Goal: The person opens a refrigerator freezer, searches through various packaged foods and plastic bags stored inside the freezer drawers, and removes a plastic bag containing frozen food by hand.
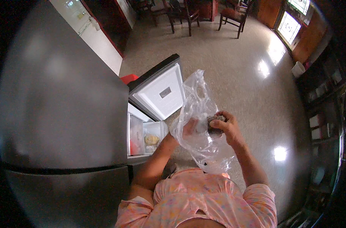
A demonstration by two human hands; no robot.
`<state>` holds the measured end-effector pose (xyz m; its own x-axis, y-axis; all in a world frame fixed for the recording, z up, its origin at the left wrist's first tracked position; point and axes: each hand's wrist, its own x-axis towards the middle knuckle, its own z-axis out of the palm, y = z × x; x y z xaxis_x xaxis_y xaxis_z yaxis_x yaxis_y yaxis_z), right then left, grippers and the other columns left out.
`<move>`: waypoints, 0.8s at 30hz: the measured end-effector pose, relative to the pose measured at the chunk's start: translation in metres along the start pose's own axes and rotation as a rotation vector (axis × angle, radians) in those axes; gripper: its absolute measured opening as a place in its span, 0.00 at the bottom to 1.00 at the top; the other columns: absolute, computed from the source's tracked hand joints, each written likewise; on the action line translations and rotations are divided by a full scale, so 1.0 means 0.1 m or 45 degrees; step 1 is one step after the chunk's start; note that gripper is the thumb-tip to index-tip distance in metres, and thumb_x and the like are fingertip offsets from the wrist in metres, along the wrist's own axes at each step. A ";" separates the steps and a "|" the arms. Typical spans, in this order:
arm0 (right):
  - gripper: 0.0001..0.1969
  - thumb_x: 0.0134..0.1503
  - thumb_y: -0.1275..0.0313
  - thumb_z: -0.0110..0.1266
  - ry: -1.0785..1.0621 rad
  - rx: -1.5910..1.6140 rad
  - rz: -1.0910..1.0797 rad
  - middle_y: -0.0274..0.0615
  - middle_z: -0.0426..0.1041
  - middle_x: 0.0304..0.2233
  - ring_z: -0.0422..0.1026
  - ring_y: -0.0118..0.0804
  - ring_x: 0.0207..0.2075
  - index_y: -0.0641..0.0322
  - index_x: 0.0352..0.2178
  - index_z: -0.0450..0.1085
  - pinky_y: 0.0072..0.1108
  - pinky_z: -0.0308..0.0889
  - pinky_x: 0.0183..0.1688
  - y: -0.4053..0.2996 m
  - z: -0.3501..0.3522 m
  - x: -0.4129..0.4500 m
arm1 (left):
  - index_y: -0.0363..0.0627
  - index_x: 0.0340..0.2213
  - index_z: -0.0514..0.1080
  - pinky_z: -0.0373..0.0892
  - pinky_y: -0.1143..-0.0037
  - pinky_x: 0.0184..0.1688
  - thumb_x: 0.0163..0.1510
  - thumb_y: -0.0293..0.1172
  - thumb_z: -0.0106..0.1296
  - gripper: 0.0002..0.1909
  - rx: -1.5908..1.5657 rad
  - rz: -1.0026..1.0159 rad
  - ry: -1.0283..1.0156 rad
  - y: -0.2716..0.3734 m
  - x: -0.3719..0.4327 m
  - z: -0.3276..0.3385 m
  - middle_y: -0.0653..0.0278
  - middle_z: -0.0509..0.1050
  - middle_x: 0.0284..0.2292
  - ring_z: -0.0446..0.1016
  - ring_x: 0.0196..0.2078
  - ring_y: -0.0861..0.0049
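Observation:
A clear plastic bag (201,142), crumpled and with a looped handle at its top, hangs in front of my body. Through its film shows my left hand (191,127), blurred, so its finger position is unclear. Fingers and thumb of my right hand (228,125) grip a rough grey-brown lump (215,128) at the bag's right side. Whether the lump is inside the film or against it cannot be told. To the left, a freezer drawer (164,128) stands pulled out within an open compartment, with a yellowish bagged item (151,139) and a whitish one (151,149) in it.
The small freezer door (158,91) stands swung out beyond the compartment, close to the bag. A tall grey refrigerator front (67,94) fills the left. Wooden chairs (232,17) stand at the far end of the shiny floor (232,65). Dark shelving (321,114) lines the right.

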<state>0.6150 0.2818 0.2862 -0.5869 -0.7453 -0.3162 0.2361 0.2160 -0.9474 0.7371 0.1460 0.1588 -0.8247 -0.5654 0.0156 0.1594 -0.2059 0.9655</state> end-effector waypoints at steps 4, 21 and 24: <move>0.19 0.34 0.66 0.52 -0.046 0.096 -0.025 0.36 0.64 0.20 0.63 0.27 0.21 0.69 0.28 0.64 0.17 0.60 0.25 -0.38 -0.08 -0.01 | 0.40 0.31 0.68 0.63 0.85 0.28 0.43 0.32 0.53 0.12 0.022 -0.659 -0.589 1.04 -0.03 -0.39 0.65 0.70 0.31 0.68 0.35 0.87; 0.14 0.37 0.68 0.50 -0.210 0.160 0.025 0.37 0.66 0.20 0.66 0.28 0.18 0.68 0.26 0.65 0.16 0.61 0.19 -0.61 0.44 0.15 | 0.40 0.26 0.70 0.66 0.79 0.29 0.36 0.32 0.57 0.13 0.712 0.663 0.181 0.49 0.23 0.27 0.62 0.72 0.23 0.71 0.27 0.76; 0.16 0.37 0.69 0.50 -0.162 0.012 0.046 0.40 0.67 0.21 0.66 0.28 0.18 0.70 0.28 0.64 0.18 0.62 0.16 -0.59 0.20 0.24 | 0.40 0.24 0.71 0.66 0.79 0.27 0.36 0.31 0.56 0.11 0.565 0.533 0.244 0.57 0.22 0.19 0.62 0.73 0.22 0.72 0.25 0.77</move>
<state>0.6020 0.2384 0.3355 -0.4749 -0.8113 -0.3410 0.2633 0.2388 -0.9347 0.7172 0.1373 0.2189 -0.6232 -0.6673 0.4079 0.1736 0.3905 0.9041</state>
